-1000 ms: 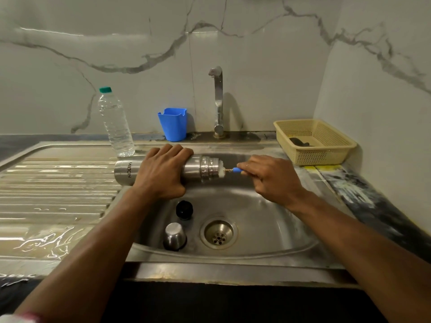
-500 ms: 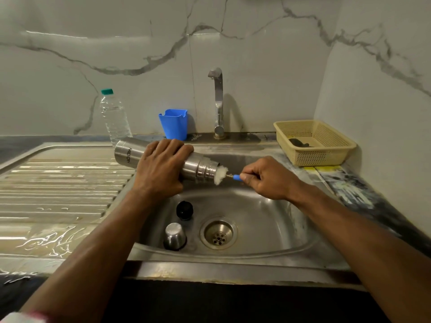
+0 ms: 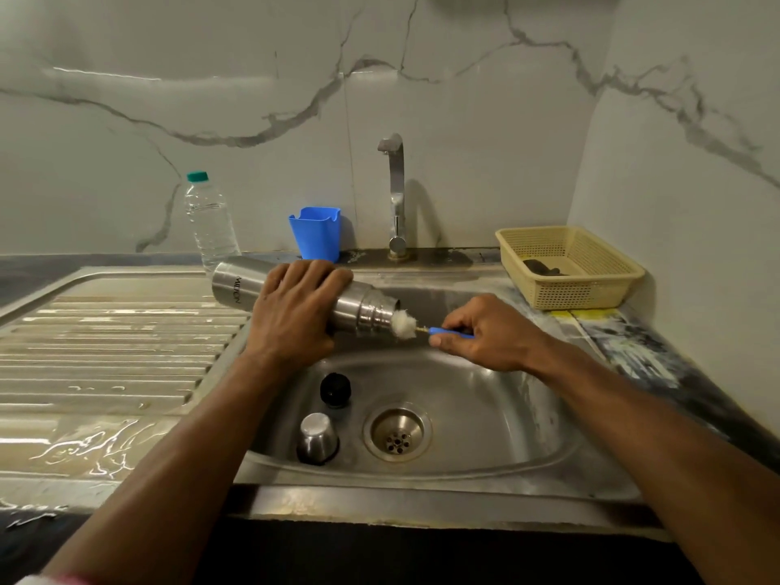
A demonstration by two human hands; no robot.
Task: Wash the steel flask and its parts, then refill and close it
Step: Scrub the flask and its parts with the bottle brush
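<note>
Steel shows nearly everywhere here: your left hand (image 3: 295,308) is wrapped around the middle of the steel flask (image 3: 236,282), holding it almost on its side over the far left edge of the sink (image 3: 485,415), mouth pointing right and tipped slightly down. Your right hand (image 3: 485,333) is pinched closed on the blue handle of the bottle brush (image 3: 405,325), whose white bristle head sits right at the flask's open mouth. Down in the basin, the black stopper (image 3: 335,389) lies left of the drain (image 3: 398,434), and the steel cup lid (image 3: 318,437) stands upside down just nearer to you. On the tabletop at the far side, a clear water bottle (image 3: 209,221) with a green cap stands behind the flask's base, a blue holder (image 3: 315,238) sits left of the tap (image 3: 395,196), and a beige basket (image 3: 570,268) rests at the far right.
</note>
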